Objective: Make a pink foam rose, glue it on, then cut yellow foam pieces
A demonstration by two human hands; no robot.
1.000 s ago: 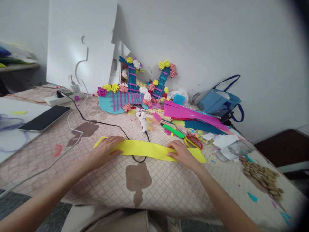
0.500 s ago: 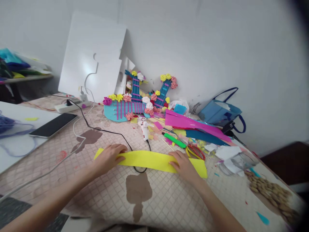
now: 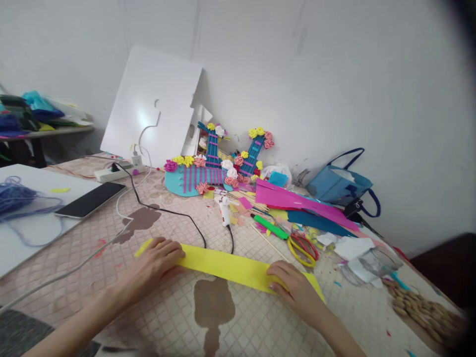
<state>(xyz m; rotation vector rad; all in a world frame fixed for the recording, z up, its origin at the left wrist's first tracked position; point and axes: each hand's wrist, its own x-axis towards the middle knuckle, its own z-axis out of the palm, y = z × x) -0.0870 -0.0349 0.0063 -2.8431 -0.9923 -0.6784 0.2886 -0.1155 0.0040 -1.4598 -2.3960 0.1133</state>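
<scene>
A long yellow paper strip [image 3: 223, 265] stretches crosswise low over the near part of the table, its right side nearer to me. My left hand [image 3: 161, 255] grips it close to its left end, fingers curled over the top. Near the other end, my right hand [image 3: 293, 285] has the strip between thumb and fingers. Just beyond it lies a white glue gun [image 3: 224, 210], whose black cord runs partly behind the paper. Scissors with yellow and red handles [image 3: 303, 249] rest past my right hand, beside a green-handled cutter [image 3: 270, 226].
Flower-trimmed blue craft pieces [image 3: 197, 176] stand at the back. Magenta paper [image 3: 297, 200] and scraps lie to their right, before a blue bag [image 3: 340, 183]. A phone [image 3: 91, 199] and purple yarn [image 3: 15, 194] are left. Peanuts [image 3: 420, 307] lie right; a white cable [image 3: 74, 267] crosses the left.
Both hands have drawn the yellow strip nearer to me and moved slightly apart, its right side dropping more. The scissors' handles now show fully. My view has tilted up a little.
</scene>
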